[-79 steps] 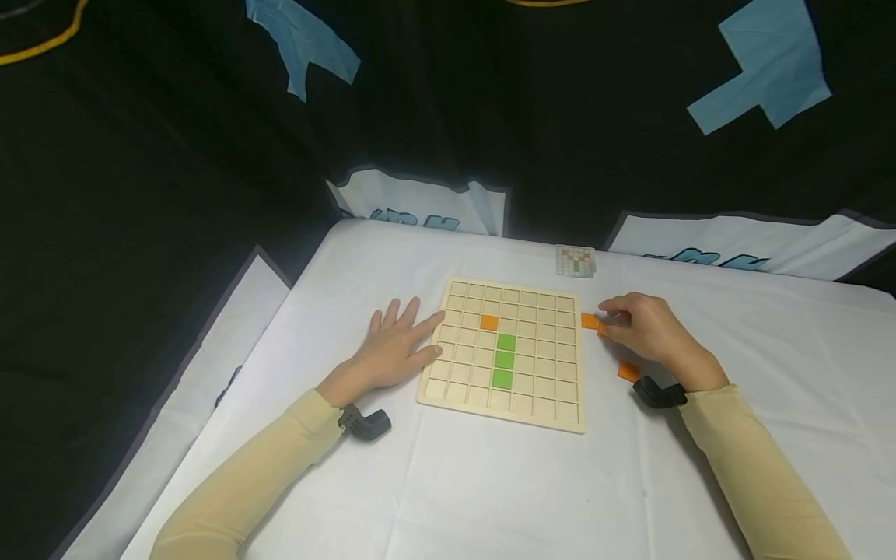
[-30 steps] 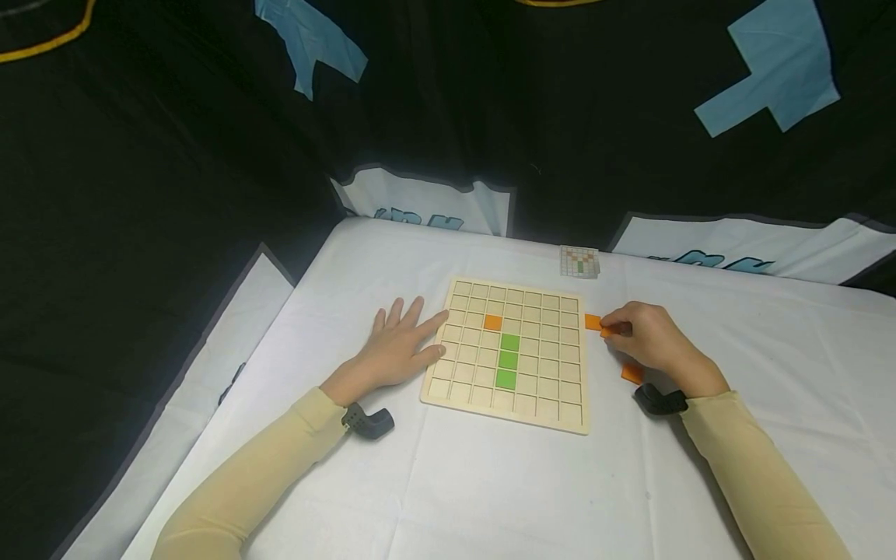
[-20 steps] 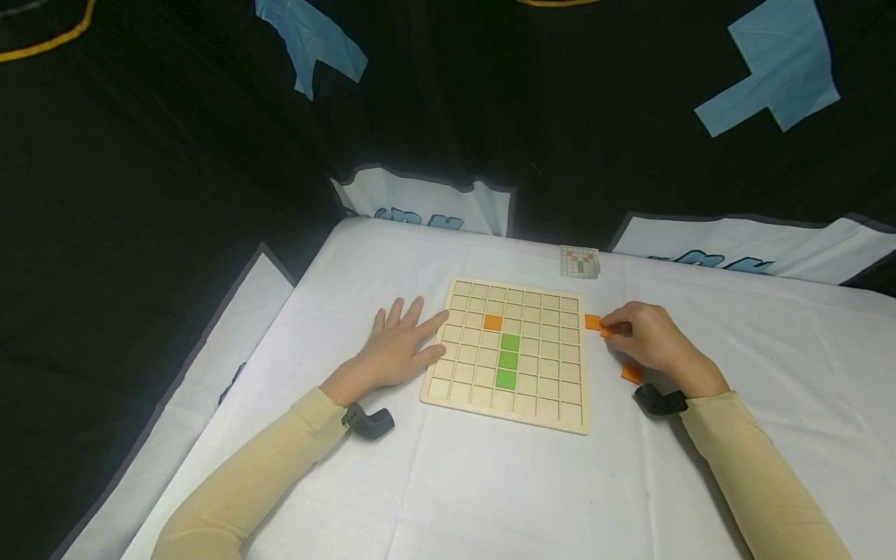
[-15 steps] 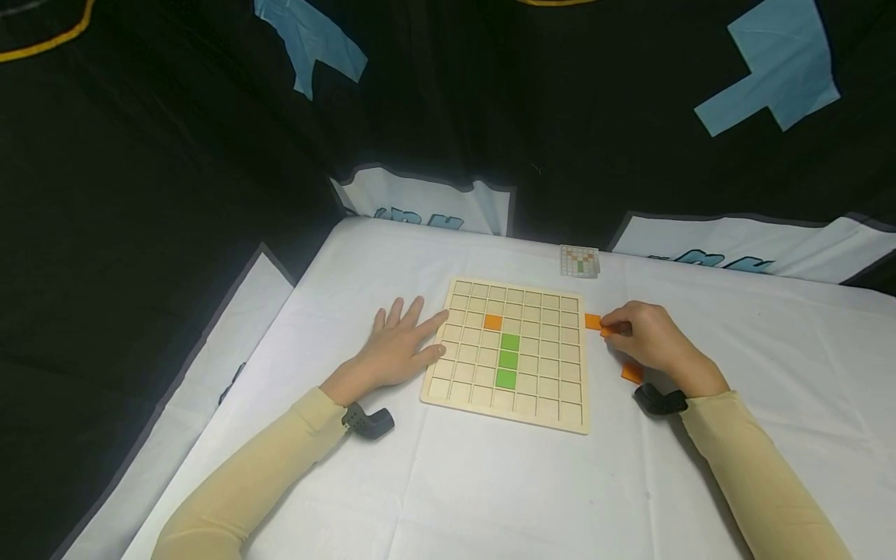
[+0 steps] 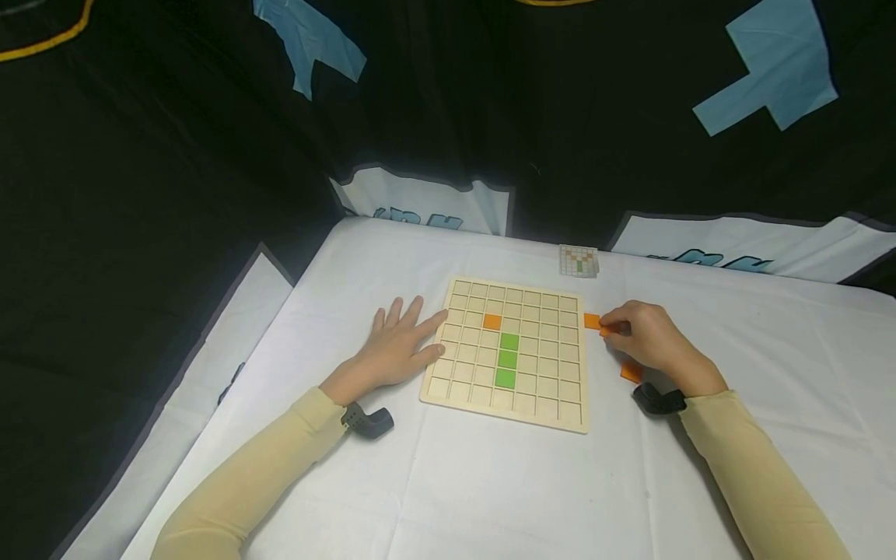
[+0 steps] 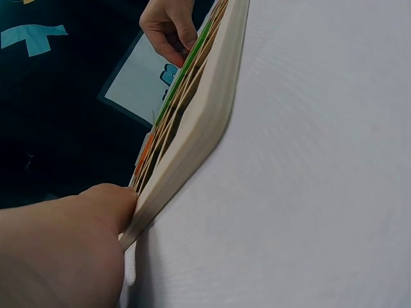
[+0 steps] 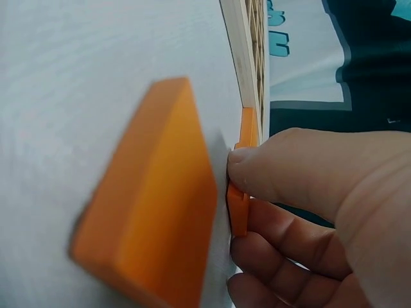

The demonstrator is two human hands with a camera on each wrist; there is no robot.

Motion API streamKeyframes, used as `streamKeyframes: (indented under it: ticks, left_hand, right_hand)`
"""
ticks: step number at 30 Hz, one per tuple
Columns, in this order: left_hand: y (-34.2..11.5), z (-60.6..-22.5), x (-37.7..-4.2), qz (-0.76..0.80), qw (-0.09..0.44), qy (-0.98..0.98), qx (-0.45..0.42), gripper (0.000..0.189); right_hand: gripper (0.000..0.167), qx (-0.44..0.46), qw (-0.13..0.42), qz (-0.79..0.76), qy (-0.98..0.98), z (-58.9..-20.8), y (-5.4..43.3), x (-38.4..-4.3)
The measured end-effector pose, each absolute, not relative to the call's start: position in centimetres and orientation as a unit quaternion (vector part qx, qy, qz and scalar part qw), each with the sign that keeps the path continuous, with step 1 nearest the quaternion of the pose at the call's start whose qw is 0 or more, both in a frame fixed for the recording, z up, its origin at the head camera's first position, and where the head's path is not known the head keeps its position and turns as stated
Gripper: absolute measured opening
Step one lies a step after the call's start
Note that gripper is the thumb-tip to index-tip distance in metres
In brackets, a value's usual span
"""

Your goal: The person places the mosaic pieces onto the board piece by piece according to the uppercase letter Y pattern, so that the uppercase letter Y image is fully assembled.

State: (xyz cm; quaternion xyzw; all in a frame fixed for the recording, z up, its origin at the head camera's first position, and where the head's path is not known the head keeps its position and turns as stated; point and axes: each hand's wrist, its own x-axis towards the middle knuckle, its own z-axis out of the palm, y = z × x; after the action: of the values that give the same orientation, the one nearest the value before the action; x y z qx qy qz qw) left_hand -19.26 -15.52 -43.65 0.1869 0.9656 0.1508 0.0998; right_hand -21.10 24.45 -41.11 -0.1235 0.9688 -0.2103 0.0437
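My left hand (image 5: 395,346) lies with fingers spread, thumb and index fingertip at the left edge of a wooden grid board (image 5: 548,365). In its cells sit an orange tile (image 5: 492,321) and a column of three green tiles (image 5: 507,359). To the right of the board, my right hand (image 5: 647,334) pinches a square orange tile (image 7: 237,215) between thumb and fingers, low over the cloth. Another orange tile (image 5: 591,320) lies between that one and the board's right edge. A third loose orange tile (image 7: 151,192) looms large in the right wrist view, nearer the wrist.
A small card (image 5: 578,261) printed with a coloured grid pattern lies behind the board, close to the table's far edge. White cloth (image 5: 504,490) covers the table. Dark curtain (image 5: 448,101) with blue tape pieces hangs behind. Each wrist carries a black camera mount (image 5: 369,422).
Since the earliest frame my right hand has shifted slightly toward me and its thumb and fingers have come together at the orange tile. The left hand stays put. The last second looks still.
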Motion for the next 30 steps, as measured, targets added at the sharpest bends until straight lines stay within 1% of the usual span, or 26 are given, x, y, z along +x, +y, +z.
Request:
streamKeyframes:
  ticks: [14,22,30]
  left_hand:
    - [-15.4,-43.6,-19.2,0.151,0.102,0.966,0.184,0.065]
    - [-15.5,-43.4,-19.3,0.155,0.1,0.966,0.183,0.065]
    - [-15.4,-43.7,-19.2,0.155,0.097,0.966,0.182,0.065]
  right_hand:
    - [0.026,-0.13,0.035,-0.216,0.967,-40.8,24.4,-21.1]
    - [0.025,-0.173,0.0,-0.22,0.96,-40.0,23.3,-21.2]
    - [0.022,-0.202,-0.002,-0.235,0.951,-39.0,21.5,-21.8]
